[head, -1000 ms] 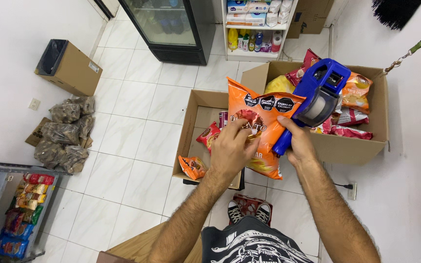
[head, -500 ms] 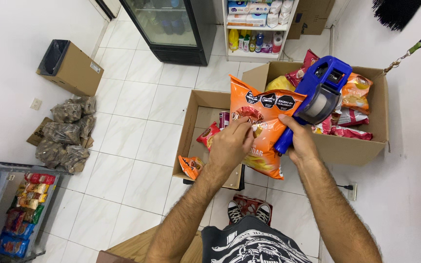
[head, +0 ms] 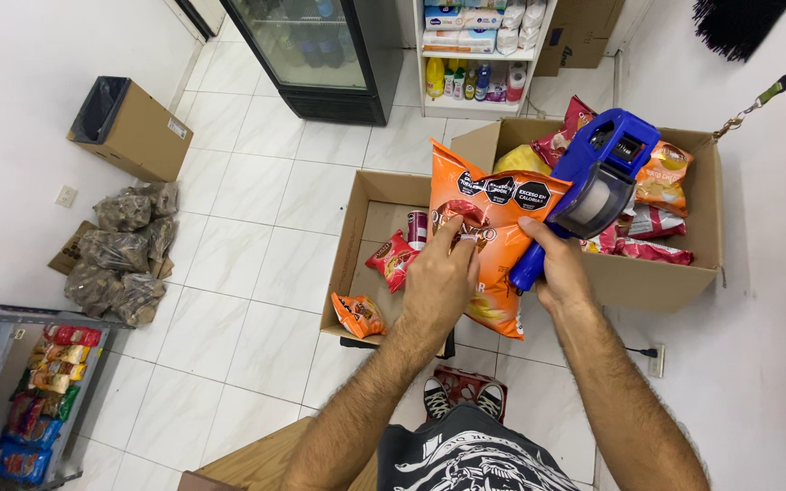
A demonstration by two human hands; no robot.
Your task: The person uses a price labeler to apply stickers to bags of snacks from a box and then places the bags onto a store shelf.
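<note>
My left hand (head: 441, 277) grips an orange snack bag (head: 493, 205) by its middle, holding it up in front of me. My right hand (head: 557, 268) holds a blue price-label gun (head: 598, 173) by its handle, with its head against the bag's upper right corner. Below the bag sits an open cardboard box (head: 349, 245) holding a few small snack bags and a can. A larger open cardboard box (head: 693, 264) to the right is full of snack bags.
A glass-door fridge (head: 320, 55) and a white shelf (head: 479, 55) with bottles and packets stand at the back. A lined cardboard box (head: 134, 136) and clear sacks (head: 125, 250) lie at left. A snack rack (head: 20, 400) is at lower left. My shoes (head: 461, 391) show below.
The bag and the label gun have stayed almost in place; my hands shifted only slightly, with the gun's head staying at the bag's top right corner.
</note>
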